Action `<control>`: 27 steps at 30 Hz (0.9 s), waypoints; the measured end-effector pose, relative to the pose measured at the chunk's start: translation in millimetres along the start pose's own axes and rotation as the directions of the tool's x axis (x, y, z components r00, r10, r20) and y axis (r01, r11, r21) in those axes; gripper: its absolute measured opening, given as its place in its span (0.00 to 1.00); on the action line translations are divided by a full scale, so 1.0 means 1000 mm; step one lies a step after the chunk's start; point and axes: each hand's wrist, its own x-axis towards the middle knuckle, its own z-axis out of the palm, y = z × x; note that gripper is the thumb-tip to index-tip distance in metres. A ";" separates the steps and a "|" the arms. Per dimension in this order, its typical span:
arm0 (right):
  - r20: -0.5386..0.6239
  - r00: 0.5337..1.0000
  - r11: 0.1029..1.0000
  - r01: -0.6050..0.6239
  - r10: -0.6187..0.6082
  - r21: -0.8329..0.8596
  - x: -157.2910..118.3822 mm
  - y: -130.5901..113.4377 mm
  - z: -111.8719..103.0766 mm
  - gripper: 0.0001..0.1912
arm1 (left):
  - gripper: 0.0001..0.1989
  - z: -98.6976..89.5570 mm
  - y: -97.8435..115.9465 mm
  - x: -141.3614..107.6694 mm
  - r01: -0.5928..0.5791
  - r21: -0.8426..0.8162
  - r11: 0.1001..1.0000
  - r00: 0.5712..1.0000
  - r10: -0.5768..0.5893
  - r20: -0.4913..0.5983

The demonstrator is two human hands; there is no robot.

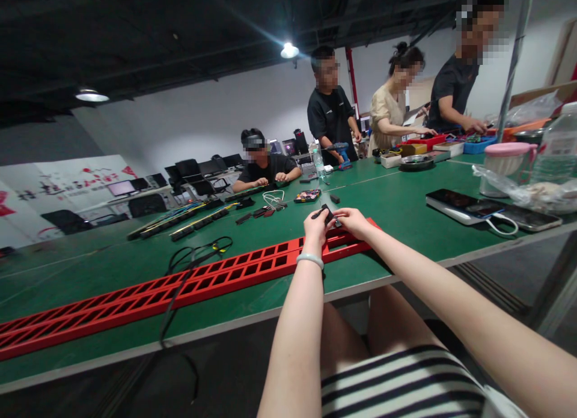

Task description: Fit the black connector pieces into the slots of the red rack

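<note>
Over the right end of the long red slotted frame [252, 259], my two hands are close together. My left hand [316, 227], with a pale bangle at the wrist, grips a small black block-shaped part [329, 214]. The fingers of my right hand [354, 221] are pinched at the right side of the same part. Its exact kind is too small to make out. The red frame lies on the green table with two rows of dark openings. A black cable [174, 298] crosses it on the left and hangs off the front edge.
Dark strips with wires [198, 221], loose black pieces [264, 211] and a white cable [273, 197] lie beyond the frame. Phones [464, 203], a pink-lidded cup [507, 169] and a large bottle [556, 145] stand right. A water bottle [318, 163] and drill [342, 154] are farther back, near several co-workers.
</note>
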 end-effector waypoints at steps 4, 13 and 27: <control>0.057 0.996 0.997 -0.064 0.061 0.043 -0.005 -0.004 0.004 0.12 | 0.12 -0.003 -0.004 0.005 -0.025 0.012 1.000 0.999 0.025 -0.032; 0.386 0.922 1.000 -0.002 -0.004 0.016 -0.023 -0.020 0.001 0.10 | 0.11 -0.004 -0.008 0.007 -0.100 0.056 0.993 0.990 0.105 -0.094; 0.137 0.976 0.813 0.219 -0.172 -0.540 -0.014 -0.014 -0.005 0.15 | 0.13 -0.006 -0.011 0.011 -0.126 0.071 0.989 0.986 0.133 -0.105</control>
